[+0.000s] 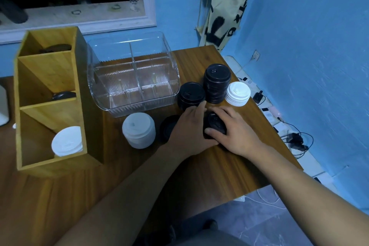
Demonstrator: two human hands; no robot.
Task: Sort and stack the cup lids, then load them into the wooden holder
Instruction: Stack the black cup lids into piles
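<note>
Clear bin [155, 88] beside wooden holder [89, 106]; white lid stack [139, 130] in front

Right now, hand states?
Left hand: open, fingers straight against the black lids.
Right hand: grips the black lids.

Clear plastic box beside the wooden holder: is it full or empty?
Empty. The clear box shows only its own dividers and ribbed floor through its walls; nothing lies in any compartment.

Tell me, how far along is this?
Partway. The three-slot wooden holder has white lids in its near slot, dark lids behind. The right hand grips a low black lid pile; the left hand lies beside it. Two black stacks and two white stacks wait outside.
</note>
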